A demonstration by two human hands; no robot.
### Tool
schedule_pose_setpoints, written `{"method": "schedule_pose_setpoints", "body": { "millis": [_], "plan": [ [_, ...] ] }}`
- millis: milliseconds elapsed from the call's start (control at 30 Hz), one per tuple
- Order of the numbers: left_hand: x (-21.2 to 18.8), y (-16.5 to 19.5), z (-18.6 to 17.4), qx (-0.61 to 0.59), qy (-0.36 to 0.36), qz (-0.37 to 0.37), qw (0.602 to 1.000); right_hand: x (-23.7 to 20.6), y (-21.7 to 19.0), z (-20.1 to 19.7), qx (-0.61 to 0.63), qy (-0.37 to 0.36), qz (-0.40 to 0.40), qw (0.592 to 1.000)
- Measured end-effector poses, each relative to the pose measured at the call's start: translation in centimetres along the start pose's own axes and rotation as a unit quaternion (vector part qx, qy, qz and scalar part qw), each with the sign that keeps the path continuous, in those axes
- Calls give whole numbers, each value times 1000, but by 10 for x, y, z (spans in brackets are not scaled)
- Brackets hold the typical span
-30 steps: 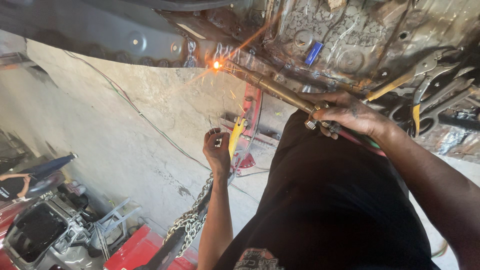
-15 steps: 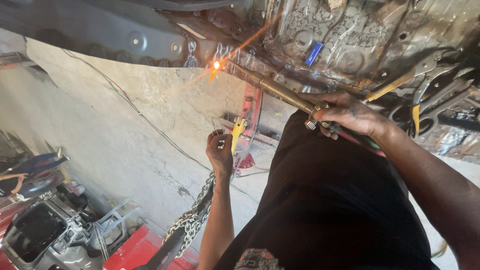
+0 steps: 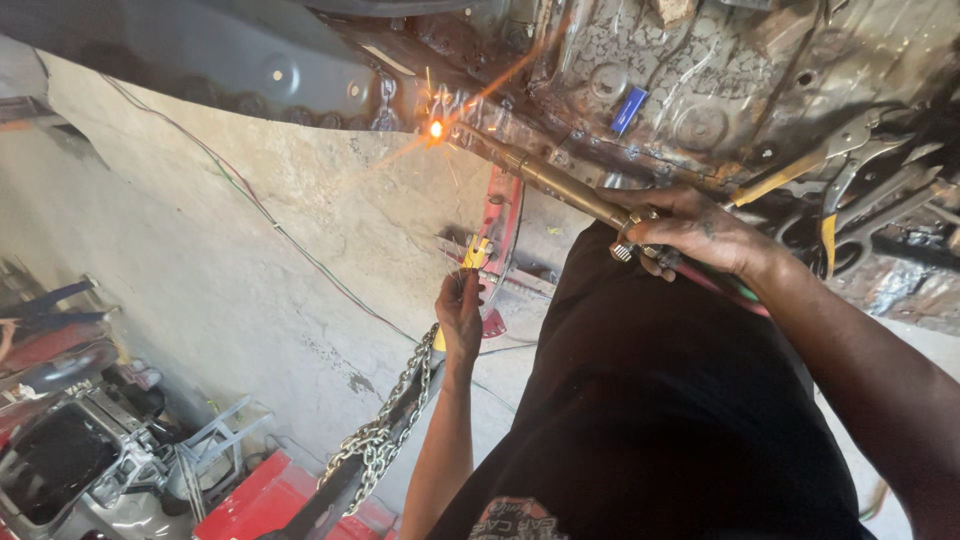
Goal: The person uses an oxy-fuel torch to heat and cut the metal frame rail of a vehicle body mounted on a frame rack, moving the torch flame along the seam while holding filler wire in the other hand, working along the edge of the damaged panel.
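Right hand (image 3: 690, 232) is wrapped tight round the brass torch (image 3: 560, 185) at centre-right, angled up-left so its flame (image 3: 436, 128) hits the rusty underbody (image 3: 700, 70) near top centre. Left hand (image 3: 460, 315), mid-frame, is closed on a yellow-handled tool (image 3: 476, 252), held low away from the sparks. A chain (image 3: 385, 435) hangs below.

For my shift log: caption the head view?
Right hand aims a brass torch at sparking underbody metal; left hand grips a yellow-handled tool.

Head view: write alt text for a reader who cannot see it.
The right hand holds a brass torch whose tip throws sparks against a rusty metal underbody. The left hand holds a yellow-handled tool lower down, beside a hanging chain.
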State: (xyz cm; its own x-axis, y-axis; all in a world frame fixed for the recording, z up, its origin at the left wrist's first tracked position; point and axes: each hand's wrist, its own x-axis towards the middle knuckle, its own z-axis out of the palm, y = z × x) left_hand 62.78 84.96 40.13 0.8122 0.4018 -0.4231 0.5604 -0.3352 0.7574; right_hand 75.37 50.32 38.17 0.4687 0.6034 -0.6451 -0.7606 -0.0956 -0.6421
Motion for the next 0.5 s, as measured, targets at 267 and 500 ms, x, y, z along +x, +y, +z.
{"method": "schedule_pose_setpoints", "body": {
  "millis": [267, 500],
  "plan": [
    [-14, -11, -5, -274, 63, -92, 955, -10, 14, -10, -146, 34, 15, 989],
    [-26, 41, -37, -343, 154, -6, 927, -26, 37, -12, -88, 14, -24, 996]
  ]
}}
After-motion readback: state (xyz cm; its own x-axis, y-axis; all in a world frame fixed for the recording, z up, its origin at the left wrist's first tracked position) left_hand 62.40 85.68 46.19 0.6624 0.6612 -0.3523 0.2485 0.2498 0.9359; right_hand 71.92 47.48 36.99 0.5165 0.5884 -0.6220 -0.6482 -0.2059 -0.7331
